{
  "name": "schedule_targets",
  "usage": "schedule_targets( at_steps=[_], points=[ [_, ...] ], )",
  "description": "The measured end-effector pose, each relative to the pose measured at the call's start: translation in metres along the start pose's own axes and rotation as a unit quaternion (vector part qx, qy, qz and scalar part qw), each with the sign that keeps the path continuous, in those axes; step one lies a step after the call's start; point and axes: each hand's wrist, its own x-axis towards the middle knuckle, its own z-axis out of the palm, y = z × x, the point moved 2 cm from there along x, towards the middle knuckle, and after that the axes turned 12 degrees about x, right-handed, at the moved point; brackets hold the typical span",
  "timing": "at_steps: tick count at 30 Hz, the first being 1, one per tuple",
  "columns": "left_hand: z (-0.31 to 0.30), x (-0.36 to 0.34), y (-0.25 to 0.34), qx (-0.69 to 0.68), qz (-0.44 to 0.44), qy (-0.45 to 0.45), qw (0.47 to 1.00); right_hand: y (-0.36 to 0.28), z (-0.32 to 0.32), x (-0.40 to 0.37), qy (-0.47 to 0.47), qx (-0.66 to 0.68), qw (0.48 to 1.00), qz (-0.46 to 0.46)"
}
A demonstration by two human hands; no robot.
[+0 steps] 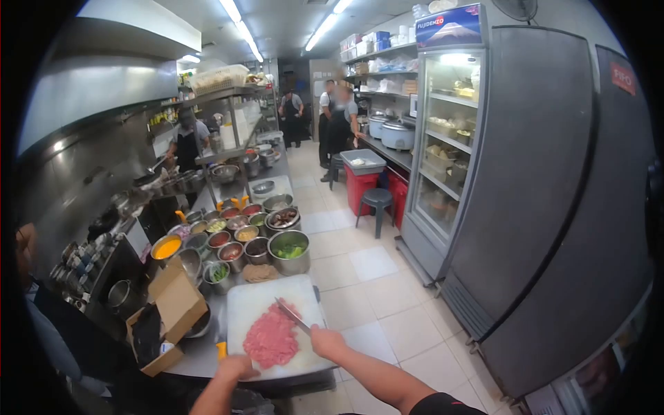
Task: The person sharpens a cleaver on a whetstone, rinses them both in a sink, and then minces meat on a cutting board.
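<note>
My right hand (326, 344) is closed round a knife (293, 315), its blade slanting up and left over a heap of raw pink sliced meat (273, 339). The meat is spread across a white cutting board (243, 299) at the counter's near end. At the board's near left corner rests my left hand (237, 368), fingers stretched toward the board just below the meat. Nothing shows in it, though its fingertips are small and partly hidden. Beside that hand, a yellow handle (221, 350) sticks up at the board's left edge.
Beyond the board stand several metal pots of ingredients, including one of greens (289, 253). An open cardboard box (178, 304) sits left. A glass-door fridge (446, 138) and grey cabinets (532, 159) line the right side. People work further back, and one person stands close on my left.
</note>
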Motion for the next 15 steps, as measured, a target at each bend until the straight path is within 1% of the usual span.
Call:
schedule_targets(
  at_steps=[1, 2, 3, 4, 5, 6, 7, 8, 9, 11, 13, 14, 15],
  points=[
    [-0.04, -0.016, 0.013, -0.001, -0.041, 0.039, 0.998, -0.002, 0.0, -0.002, -0.001, 0.006, 1.0, -0.001],
    [-0.091, -0.046, 0.029, -0.064, -0.04, 0.104, 0.992, -0.004, 0.001, -0.007, -0.006, 0.013, 1.0, 0.002],
    [-0.146, -0.079, 0.041, -0.019, 0.058, 0.173, 0.983, -0.004, 0.0, -0.007, 0.004, 0.018, 1.0, 0.003],
    [-0.166, -0.09, 0.049, -0.006, 0.067, 0.396, 0.916, -0.005, 0.003, -0.01, 0.009, 0.025, 1.0, 0.003],
    [-0.213, -0.119, 0.061, -0.029, 0.085, 0.435, 0.896, -0.004, 0.002, -0.009, 0.004, 0.021, 1.0, 0.007],
    [-0.243, -0.127, 0.062, -0.044, 0.101, 0.521, 0.846, -0.004, 0.004, -0.008, 0.006, 0.016, 1.0, 0.004],
    [-0.276, -0.135, 0.064, -0.046, 0.065, 0.533, 0.842, -0.002, 0.01, -0.013, -0.005, 0.015, 1.0, 0.01],
    [-0.303, -0.145, 0.064, -0.039, 0.055, 0.552, 0.831, -0.002, 0.007, -0.009, -0.006, 0.009, 1.0, 0.009],
    [-0.323, -0.144, 0.061, -0.03, 0.052, 0.564, 0.824, -0.003, 0.004, -0.006, -0.006, 0.006, 1.0, 0.011],
    [-0.344, -0.161, 0.074, -0.03, 0.059, 0.582, 0.811, -0.002, 0.002, -0.005, 0.0, 0.013, 1.0, 0.014],
    [-0.334, -0.176, 0.099, 0.016, 0.174, 0.7, 0.692, -0.001, 0.001, -0.004, 0.003, 0.016, 1.0, 0.015],
    [-0.325, -0.189, 0.115, 0.083, 0.189, 0.72, 0.663, -0.001, -0.002, -0.004, 0.001, 0.015, 1.0, 0.013],
    [-0.315, -0.2, 0.127, 0.123, 0.234, 0.72, 0.642, 0.0, 0.001, -0.007, -0.002, 0.018, 1.0, 0.014]
  ],
)
